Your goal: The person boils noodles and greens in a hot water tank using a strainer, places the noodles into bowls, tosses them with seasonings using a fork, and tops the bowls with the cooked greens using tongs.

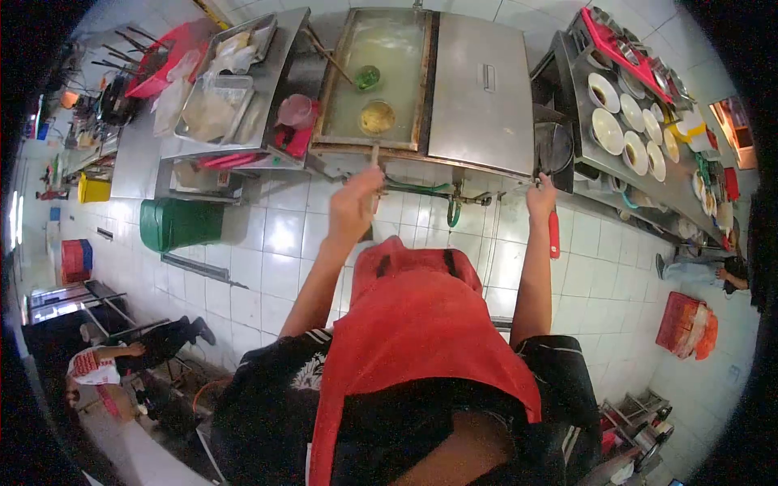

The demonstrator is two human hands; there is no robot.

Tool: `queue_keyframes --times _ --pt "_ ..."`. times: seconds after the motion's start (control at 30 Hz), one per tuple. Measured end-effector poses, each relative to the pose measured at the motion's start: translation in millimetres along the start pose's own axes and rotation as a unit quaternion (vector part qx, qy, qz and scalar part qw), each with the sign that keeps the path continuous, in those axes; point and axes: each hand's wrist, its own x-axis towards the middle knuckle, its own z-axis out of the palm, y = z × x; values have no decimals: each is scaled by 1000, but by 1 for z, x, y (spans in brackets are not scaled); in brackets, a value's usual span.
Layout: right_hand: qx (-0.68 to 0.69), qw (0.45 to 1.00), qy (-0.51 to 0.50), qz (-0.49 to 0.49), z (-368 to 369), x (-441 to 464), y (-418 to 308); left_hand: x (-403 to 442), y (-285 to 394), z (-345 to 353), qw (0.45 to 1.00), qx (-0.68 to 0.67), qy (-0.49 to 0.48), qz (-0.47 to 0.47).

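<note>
The left hand [355, 202] is closed around the pale handle [375, 157] of a round strainer [378, 117], which sits with its yellowish contents in the water of the steel vat [356, 149], close to the front edge and slightly right of mid-width. The right hand [541, 198] is partly curled beside a dark pan [556, 147]; whether it grips cannot be told. For sound handling, keep the handle steady, hold the strainer level, and lift straight up until it clears the front rim; draining over the vat is advisable. Observe clearances: a green strainer [367, 78] lies behind, its stick crossing the left edge, so avoid sweeping back or left. Open water remains toward the rear edge; right of the vat, the steel cover [478, 97] offers flat room.
</note>
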Motion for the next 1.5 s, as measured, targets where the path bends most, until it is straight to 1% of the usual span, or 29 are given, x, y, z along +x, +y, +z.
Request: queue_keyframes --times 0.03,0.1,0.2,0.3,0.37,0.43,0.47,0.5,0.53,0.6,0.67,0.73,0.77,0.8,0.83,0.87,0.9,0.93,0.97,1.0,1.07,1.13,1.17,1.27,1.3,1.33,1.37,1.47,1.5 --pt "-19 1000 -11 -18 -12 -8 -19 17 19 -2 997 43 61 -17" --pt "-51 996 -30 -61 -23 -26 -28 46 51 -14 981 138 139 6" --pt "71 996 -34 -33 -28 -63 -37 68 64 -18 973 101 205 23" --pt "167 985 -42 -6 -28 -101 -37 69 80 -11 976 78 205 12" --pt "189 979 -52 -62 -33 -132 -31 56 72 4 983 94 157 -4" --pt "105 984 -140 -44 -29 -168 9 36 60 32 993 85 73 -29" --pt "142 978 -76 -130 -29 -183 20 32 54 54 997 66 24 -37" --pt "148 977 -139 -67 -40 -195 36 24 55 76 993 44 -65 -87" --pt "161 965 -209 8 -54 -213 48 7 27 102 964 -11 -194 -184" --pt "139 943 -286 99 -102 -231 64 14 70 133 887 58 -451 -77" --pt "55 966 -199 156 -109 -273 142 10 89 177 812 -54 -580 41" --pt "-16 978 -117 172 -102 -345 264 14 144 221 778 -153 -604 83" --pt "71 933 -6 353 -138 -360 240 17 173 236 762 -186 -615 82" --pt "-67 955 -41 287 -147 -396 278 19 199 250 745 -217 -626 79" --pt "-105 945 24 308 -145 -432 308 20 220 266 728 -220 -643 96" --pt "-143 935 -6 325 -153 -460 324 20 238 284 707 -245 -657 94" --pt "-153 938 -16 310 -150 -491 345 21 250 295 702 -241 -661 112" --pt "-30 924 -7 381 -136 -518 383 20 264 313 697 -237 -664 131" --pt "83 889 15 451 -124 -544 419 17 275 335 688 -237 -674 128" --pt "-77 863 -93 490 -134 -538 415 17 290 353 685 -228 -682 117" --pt "-176 846 -216 455 -165 -503 399 5 305 405 680 -211 -694 111" --pt "-194 881 -290 320 -153 -506 444 0 327 454 686 -143 -689 185" --pt "-152 883 -290 336 -162 -504 452 -6 336 472 685 -107 -688 214" --pt "-38 887 -265 375 -196 -439 483 -16 368 539 648 -61 -709 272" --pt "56 867 -177 462 -214 -416 488 -17 382 559 642 -69 -712 276" --pt "151 825 -84 538 -236 -394 488 -17 394 577 642 -70 -710 279" --pt "240 762 11 602 -256 -378 487 -16 406 595 642 -71 -709 283" --pt "252 784 80 562 -307 -349 509 -20 422 648 636 -73 -709 295" --pt "239 743 152 607 -312 -342 517 -22 422 665 630 -77 -714 294"
